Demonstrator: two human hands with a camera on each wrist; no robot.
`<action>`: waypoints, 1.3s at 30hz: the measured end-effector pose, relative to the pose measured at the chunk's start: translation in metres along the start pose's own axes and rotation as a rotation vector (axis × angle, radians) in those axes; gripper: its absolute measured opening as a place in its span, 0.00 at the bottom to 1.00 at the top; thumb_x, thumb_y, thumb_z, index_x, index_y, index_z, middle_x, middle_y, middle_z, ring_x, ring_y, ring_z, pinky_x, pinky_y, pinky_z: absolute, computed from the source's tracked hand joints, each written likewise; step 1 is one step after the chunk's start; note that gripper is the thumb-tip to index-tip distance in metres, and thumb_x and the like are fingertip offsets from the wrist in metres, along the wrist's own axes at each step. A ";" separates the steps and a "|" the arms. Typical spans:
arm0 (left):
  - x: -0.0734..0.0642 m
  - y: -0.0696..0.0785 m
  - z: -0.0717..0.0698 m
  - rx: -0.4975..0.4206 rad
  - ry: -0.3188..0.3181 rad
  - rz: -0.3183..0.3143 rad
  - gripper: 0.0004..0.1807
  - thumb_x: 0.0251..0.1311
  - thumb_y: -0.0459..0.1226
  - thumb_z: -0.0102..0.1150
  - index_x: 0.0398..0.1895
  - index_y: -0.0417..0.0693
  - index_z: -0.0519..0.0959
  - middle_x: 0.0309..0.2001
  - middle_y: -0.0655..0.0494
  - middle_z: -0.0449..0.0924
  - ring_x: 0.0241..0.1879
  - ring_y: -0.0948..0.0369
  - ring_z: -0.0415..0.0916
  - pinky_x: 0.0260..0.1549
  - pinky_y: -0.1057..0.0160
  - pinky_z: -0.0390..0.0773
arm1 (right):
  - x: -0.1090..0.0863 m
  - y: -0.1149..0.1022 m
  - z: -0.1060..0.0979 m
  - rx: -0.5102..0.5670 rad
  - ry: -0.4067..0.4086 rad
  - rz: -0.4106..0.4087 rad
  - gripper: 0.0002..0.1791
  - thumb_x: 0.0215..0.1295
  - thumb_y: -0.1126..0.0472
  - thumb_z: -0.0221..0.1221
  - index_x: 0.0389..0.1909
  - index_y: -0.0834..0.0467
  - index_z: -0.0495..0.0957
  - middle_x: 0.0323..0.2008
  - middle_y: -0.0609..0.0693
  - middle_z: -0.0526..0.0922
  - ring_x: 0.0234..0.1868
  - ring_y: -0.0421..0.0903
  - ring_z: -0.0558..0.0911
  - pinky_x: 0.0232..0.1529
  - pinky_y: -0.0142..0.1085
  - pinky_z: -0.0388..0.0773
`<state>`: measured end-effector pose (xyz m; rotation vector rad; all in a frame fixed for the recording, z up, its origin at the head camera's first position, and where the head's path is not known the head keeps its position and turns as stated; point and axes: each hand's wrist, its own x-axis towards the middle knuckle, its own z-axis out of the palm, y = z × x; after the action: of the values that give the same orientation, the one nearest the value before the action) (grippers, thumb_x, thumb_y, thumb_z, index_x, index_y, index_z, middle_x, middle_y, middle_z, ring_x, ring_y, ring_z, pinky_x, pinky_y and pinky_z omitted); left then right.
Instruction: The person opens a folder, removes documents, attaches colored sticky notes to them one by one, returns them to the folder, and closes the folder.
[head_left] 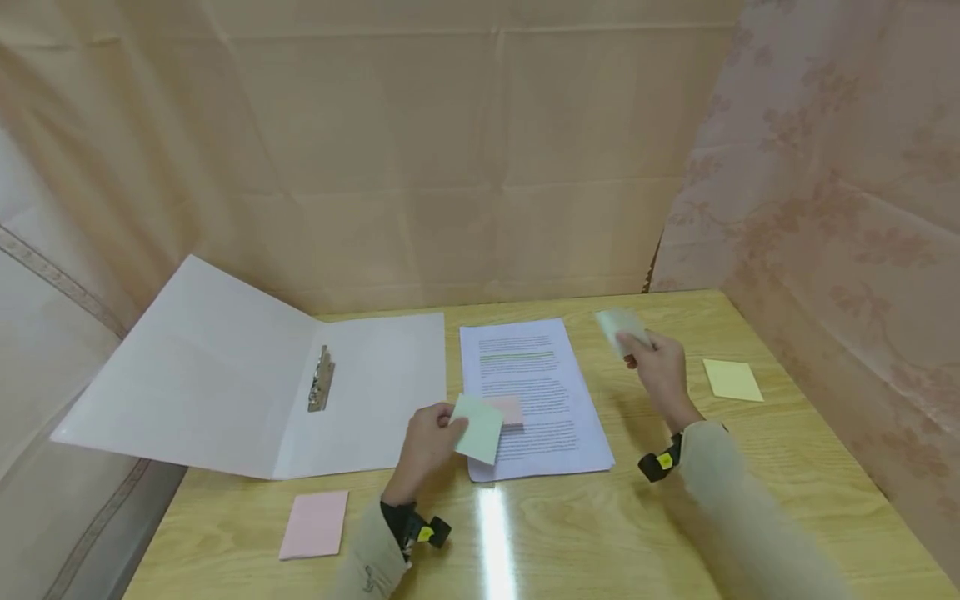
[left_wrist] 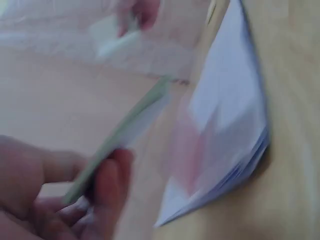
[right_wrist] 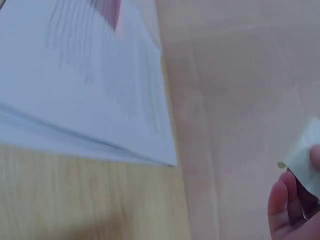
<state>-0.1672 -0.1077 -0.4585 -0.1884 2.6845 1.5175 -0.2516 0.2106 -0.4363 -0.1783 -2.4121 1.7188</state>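
Note:
My left hand (head_left: 431, 437) pinches a pale green sticky note pad (head_left: 480, 429) between thumb and fingers, over the lower left part of a stack of printed sheets (head_left: 525, 358). In the left wrist view the pad (left_wrist: 125, 125) is seen nearly edge-on. Further right and higher, my right hand (head_left: 663, 367) pinches a pale green sticky note (head_left: 618, 325), blurred in the head view; whether it is one sheet or several I cannot tell. A pink sticky note block (head_left: 508, 411) lies on the printed sheets, partly hidden behind the green pad. A green highlighted line crosses the top page.
An open white folder (head_left: 382, 375) with a metal clip (head_left: 321, 382) lies at the left, its cover raised. A pink sticky note pad (head_left: 315, 523) sits near the front left, and a yellow one (head_left: 733, 380) at the right. Curtains (head_left: 480, 167) stand behind the wooden table (head_left: 600, 533).

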 end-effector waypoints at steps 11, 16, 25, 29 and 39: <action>-0.014 -0.016 -0.047 0.031 0.049 -0.004 0.17 0.60 0.31 0.60 0.52 0.34 0.76 0.38 0.44 0.84 0.35 0.58 0.78 0.35 0.62 0.77 | -0.008 0.022 0.000 0.007 -0.212 -0.060 0.24 0.70 0.52 0.56 0.45 0.73 0.78 0.25 0.52 0.85 0.23 0.39 0.83 0.28 0.31 0.80; -0.023 -0.021 -0.055 0.060 0.007 -0.027 0.25 0.59 0.30 0.60 0.62 0.41 0.71 0.36 0.48 0.75 0.32 0.59 0.68 0.29 0.65 0.68 | -0.011 0.025 0.000 -0.011 -0.217 -0.048 0.21 0.71 0.56 0.55 0.47 0.73 0.78 0.36 0.68 0.83 0.23 0.38 0.83 0.28 0.31 0.80; -0.033 -0.026 -0.072 0.172 -0.046 -0.010 0.23 0.58 0.29 0.61 0.58 0.41 0.74 0.33 0.50 0.68 0.31 0.59 0.64 0.29 0.64 0.65 | -0.010 0.031 0.000 0.006 -0.206 -0.034 0.20 0.69 0.59 0.57 0.48 0.74 0.78 0.23 0.51 0.83 0.23 0.37 0.81 0.30 0.34 0.81; -0.036 -0.030 -0.073 0.216 -0.075 -0.041 0.20 0.58 0.30 0.62 0.55 0.42 0.75 0.31 0.52 0.67 0.30 0.59 0.64 0.29 0.64 0.64 | -0.011 0.032 0.001 -0.009 -0.203 -0.023 0.19 0.70 0.59 0.57 0.48 0.73 0.78 0.25 0.53 0.84 0.25 0.40 0.82 0.31 0.34 0.81; -0.054 -0.053 -0.072 0.360 -0.103 -0.031 0.17 0.53 0.33 0.68 0.46 0.43 0.77 0.23 0.55 0.66 0.23 0.61 0.61 0.24 0.65 0.61 | -0.017 0.032 0.002 -0.021 -0.248 -0.007 0.18 0.70 0.60 0.56 0.48 0.72 0.79 0.32 0.65 0.85 0.27 0.44 0.84 0.34 0.39 0.82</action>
<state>-0.1058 -0.1923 -0.4608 -0.1297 2.7943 0.9811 -0.2360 0.2157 -0.4682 0.0443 -2.5985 1.8089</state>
